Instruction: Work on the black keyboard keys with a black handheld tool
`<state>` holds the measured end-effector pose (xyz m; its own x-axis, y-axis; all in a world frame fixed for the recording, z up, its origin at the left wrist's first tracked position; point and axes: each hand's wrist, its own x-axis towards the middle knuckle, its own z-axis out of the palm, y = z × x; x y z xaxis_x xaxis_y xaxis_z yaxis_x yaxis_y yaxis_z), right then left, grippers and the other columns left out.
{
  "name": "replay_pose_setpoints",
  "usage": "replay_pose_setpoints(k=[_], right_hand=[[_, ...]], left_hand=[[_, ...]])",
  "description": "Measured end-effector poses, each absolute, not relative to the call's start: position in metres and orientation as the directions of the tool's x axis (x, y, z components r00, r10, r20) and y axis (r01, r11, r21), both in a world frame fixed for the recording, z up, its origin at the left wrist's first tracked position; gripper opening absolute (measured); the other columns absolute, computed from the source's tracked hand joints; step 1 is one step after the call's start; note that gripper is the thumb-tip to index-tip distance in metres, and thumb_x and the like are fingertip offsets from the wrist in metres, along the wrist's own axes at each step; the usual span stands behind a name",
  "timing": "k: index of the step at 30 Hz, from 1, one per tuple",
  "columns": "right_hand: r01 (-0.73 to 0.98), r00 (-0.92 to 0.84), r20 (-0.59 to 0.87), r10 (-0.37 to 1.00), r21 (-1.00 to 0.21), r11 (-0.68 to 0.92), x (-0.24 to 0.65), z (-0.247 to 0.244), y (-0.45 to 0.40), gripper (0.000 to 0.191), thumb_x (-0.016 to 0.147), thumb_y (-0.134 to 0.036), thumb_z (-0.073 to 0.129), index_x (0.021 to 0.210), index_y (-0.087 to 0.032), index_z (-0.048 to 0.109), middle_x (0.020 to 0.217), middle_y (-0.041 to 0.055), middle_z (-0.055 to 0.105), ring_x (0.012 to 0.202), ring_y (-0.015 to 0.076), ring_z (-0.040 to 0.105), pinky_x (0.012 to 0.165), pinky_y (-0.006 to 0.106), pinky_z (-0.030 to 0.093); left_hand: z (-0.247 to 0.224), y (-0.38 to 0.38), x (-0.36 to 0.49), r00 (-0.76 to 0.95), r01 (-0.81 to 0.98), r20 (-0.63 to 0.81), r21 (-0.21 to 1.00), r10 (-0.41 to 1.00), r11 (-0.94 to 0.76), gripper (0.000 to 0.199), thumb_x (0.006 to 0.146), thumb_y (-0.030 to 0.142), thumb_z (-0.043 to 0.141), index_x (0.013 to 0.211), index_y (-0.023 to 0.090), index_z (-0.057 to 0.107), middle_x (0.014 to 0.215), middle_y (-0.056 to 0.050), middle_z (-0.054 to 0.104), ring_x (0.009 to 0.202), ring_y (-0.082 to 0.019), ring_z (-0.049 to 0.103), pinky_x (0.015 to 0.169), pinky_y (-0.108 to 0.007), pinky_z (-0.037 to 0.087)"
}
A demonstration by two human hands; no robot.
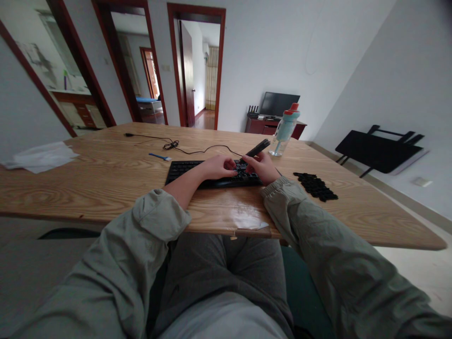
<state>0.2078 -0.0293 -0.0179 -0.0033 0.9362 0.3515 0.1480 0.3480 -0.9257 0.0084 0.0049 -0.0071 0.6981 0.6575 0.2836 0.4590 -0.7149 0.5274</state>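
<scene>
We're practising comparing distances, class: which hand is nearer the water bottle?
Right. The right hand is just below the bottle; the left hand is farther off, over the keyboard.

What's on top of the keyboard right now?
Over the keyboard, toward its right end: the left hand and the right hand, the latter holding a black pen-like tool. Whatever lies directly beneath the hands is covered.

The left hand hides part of the keyboard.
</scene>
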Motion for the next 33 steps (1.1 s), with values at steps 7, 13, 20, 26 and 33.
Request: replay_pose_setpoints(k=[7,13,20,26,33], right_hand=[[0.227,-0.009,0.386,0.922,-0.898,0.378,0.2099,-0.0208,-0.0258,0.037,0.07,-0.048,0.075,0.079,-0.02,0.053,0.063,-0.0015,0.059,0.046,0.0093,0.05,0.041,0.023,0.039],[0.232,-0.019,0.413,0.91,-0.884,0.406,0.2105,-0.0225,-0.0251,0.04,0.071,-0.052,0.074,0.083,-0.019,0.056,0.064,-0.0015,0.06,0.046,0.0091,0.05,0.042,0.023,0.04],[0.216,-0.026,0.399,0.917,-0.893,0.395,0.2104,-0.0229,-0.0252,0.046,0.069,-0.058,0.075,0.086,-0.02,0.056,0.067,0.0,0.064,0.047,0.0096,0.051,0.042,0.023,0.039],[0.232,-0.025,0.408,0.913,-0.886,0.402,0.2109,-0.0232,-0.0252,0.042,0.07,-0.056,0.074,0.084,-0.02,0.055,0.068,-0.0007,0.062,0.047,0.0094,0.05,0.043,0.023,0.04],[0.287,-0.033,0.406,0.913,-0.871,0.398,0.2102,-0.021,-0.0258,0.034,0.074,-0.049,0.072,0.076,-0.02,0.055,0.057,-0.0021,0.056,0.045,0.01,0.048,0.042,0.024,0.039]], left_hand=[[-0.0059,0.0036,0.0089,0.702,0.448,0.285,0.535,0.652,-0.716,0.034,0.076,0.034,0.067,0.101,0.012,0.068,0.088,-0.006,0.071,0.077,-0.017,0.063,0.07,-0.027,0.048],[-0.0053,0.0021,0.0089,0.705,0.429,0.284,0.559,0.65,-0.71,0.035,0.075,0.034,0.069,0.101,0.012,0.067,0.086,-0.006,0.07,0.073,-0.017,0.063,0.067,-0.028,0.048],[-0.007,0.0022,0.0094,0.7,0.416,0.252,0.615,0.668,-0.669,0.041,0.073,0.036,0.072,0.105,0.012,0.064,0.085,-0.005,0.069,0.072,-0.015,0.062,0.063,-0.026,0.046],[-0.0076,0.0036,0.0082,0.689,0.424,0.27,0.603,0.673,-0.675,0.044,0.073,0.037,0.071,0.11,0.014,0.062,0.088,-0.005,0.07,0.074,-0.016,0.063,0.065,-0.028,0.048],[-0.0075,0.0022,0.008,0.678,0.452,0.261,0.588,0.687,-0.67,0.045,0.074,0.035,0.071,0.112,0.015,0.059,0.089,-0.004,0.069,0.073,-0.015,0.063,0.064,-0.026,0.047]])
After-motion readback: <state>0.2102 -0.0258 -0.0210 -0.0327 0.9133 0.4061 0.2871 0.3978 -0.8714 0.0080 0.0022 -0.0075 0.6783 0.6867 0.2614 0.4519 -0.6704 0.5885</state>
